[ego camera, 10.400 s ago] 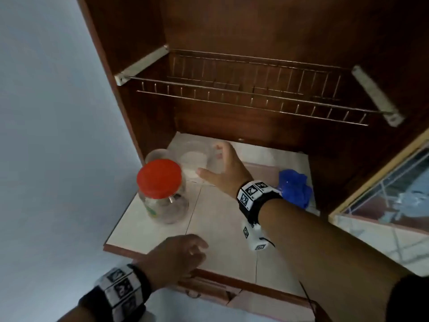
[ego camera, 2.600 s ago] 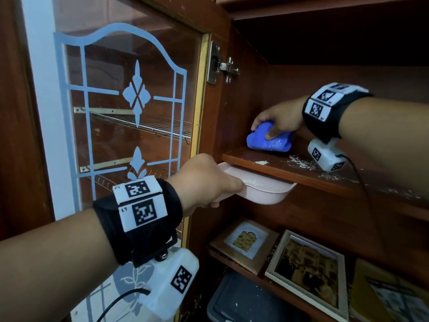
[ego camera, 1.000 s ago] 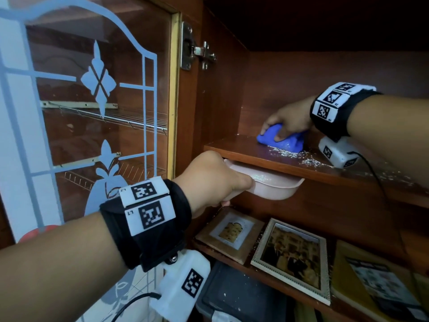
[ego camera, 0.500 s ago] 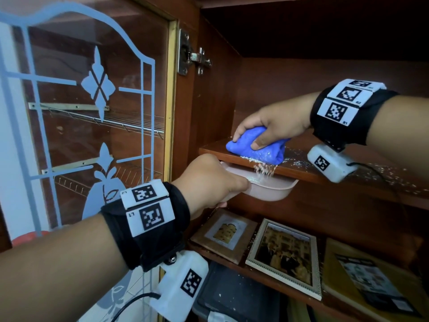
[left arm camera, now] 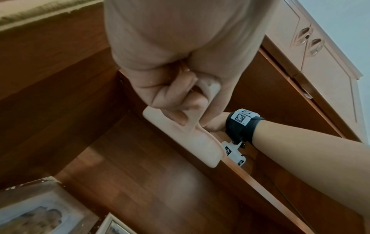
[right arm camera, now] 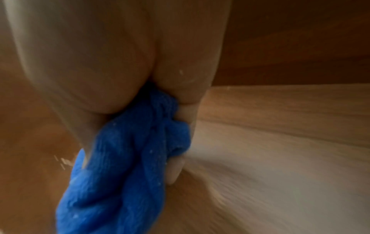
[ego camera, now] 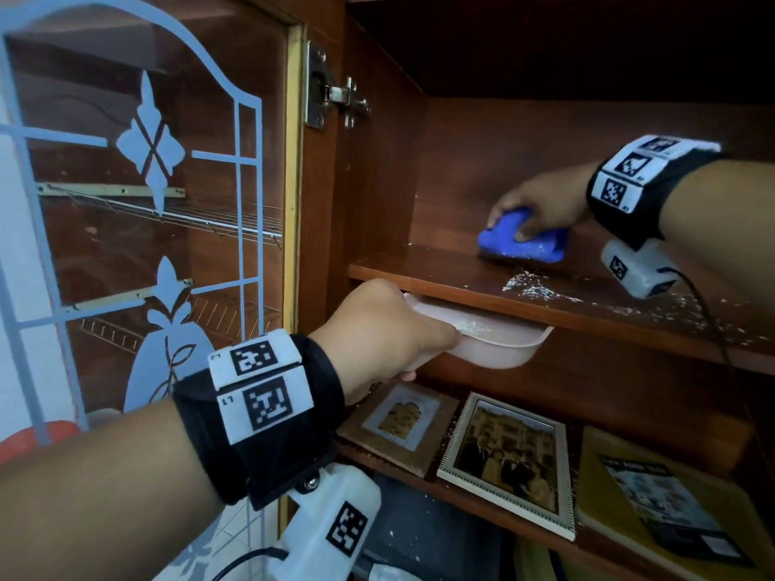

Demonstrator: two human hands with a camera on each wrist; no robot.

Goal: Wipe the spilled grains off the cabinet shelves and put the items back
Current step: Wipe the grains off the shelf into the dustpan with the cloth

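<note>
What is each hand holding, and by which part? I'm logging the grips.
Left hand grips the pink dustpan by its handle. Right hand grips the bunched blue cloth from above.

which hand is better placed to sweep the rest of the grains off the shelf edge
Right. The right hand grips the cloth on the shelf, just behind the grains. The left hand is busy holding the dustpan under the edge.

Cloth [ego camera: 520,245]: bright blue, flecked white. Dustpan [ego camera: 495,343]: pale pink. Spilled grains [ego camera: 528,287]: white. Shelf [ego camera: 440,270]: reddish-brown wood grain. Cabinet door [ego camera: 146,203]: glass with light blue floral and arched pattern. Wristbands [ego camera: 260,408]: black, carrying white squares with black coded markings.
</note>
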